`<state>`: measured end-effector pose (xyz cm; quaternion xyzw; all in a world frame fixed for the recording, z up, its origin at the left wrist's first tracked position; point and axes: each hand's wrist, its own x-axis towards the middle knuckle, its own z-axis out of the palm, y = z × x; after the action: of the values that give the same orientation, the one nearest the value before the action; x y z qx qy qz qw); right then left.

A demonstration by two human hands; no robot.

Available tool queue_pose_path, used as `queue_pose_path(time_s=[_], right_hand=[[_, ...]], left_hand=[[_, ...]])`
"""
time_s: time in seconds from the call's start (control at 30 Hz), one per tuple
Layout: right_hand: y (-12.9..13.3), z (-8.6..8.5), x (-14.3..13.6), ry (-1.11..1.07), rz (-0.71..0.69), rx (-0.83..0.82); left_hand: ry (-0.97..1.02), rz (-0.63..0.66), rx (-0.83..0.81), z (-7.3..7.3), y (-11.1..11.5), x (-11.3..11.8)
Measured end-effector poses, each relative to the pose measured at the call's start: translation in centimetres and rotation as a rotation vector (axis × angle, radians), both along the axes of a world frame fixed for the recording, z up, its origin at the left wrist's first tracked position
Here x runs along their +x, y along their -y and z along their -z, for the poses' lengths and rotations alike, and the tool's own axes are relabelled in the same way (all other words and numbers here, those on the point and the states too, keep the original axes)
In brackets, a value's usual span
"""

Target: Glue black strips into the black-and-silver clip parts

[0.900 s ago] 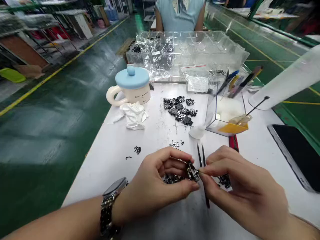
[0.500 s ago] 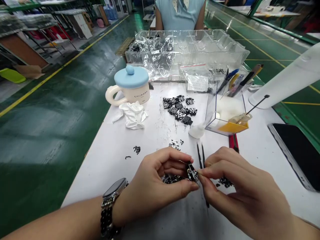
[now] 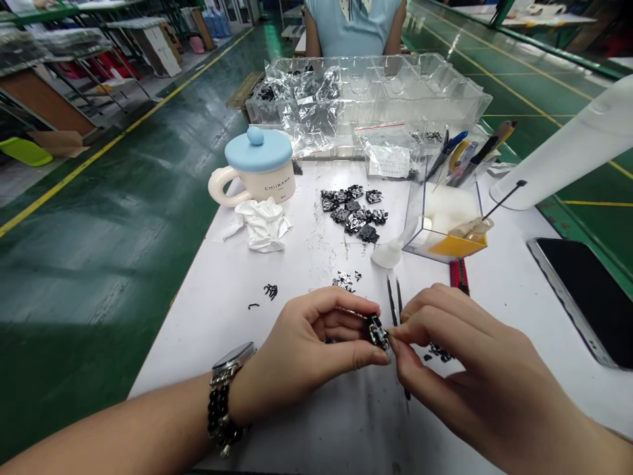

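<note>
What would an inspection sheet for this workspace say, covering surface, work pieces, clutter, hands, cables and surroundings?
Surface: white tabletop, dark smudges around the parts.
Work pieces: small black-and-metal part between the hands; cluster of dark parts farther back; tweezers partly behind the right fingers, whether held unclear.
Clutter: lidded mug, crumpled tissue, phone.
Hands: left hand grips the part; right hand has thumb and finger pinched together at its edge, anything between them too small to tell.
Cables: nothing seen.
Surroundings: clear divided tray, person in light-blue top beyond it, green floor.
</note>
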<state>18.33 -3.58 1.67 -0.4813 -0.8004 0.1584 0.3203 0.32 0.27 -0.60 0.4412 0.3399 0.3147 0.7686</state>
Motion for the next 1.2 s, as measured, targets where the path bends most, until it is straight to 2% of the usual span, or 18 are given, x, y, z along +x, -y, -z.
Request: queue_pose_path(time_s=[0.13, 0.5, 0.87, 1.2], right_hand=[[0.02, 0.16, -0.04, 0.017, 0.021, -0.015], [0.14, 0.2, 0.14, 0.013, -0.013, -0.086], [0.49, 0.5, -0.3, 0.072, 0.02, 0.072], [0.36, 0.51, 0.17, 0.116, -0.025, 0.091]], left_hand=[[-0.029, -0.013, -0.07, 0.21, 0.02, 0.06], [-0.025, -0.001, -0.109, 0.19, 0.01, 0.03], [0.015, 0.027, 0.016, 0.08, 0.07, 0.11], [0.048, 0.009, 0.085, 0.36, 0.05, 0.48]])
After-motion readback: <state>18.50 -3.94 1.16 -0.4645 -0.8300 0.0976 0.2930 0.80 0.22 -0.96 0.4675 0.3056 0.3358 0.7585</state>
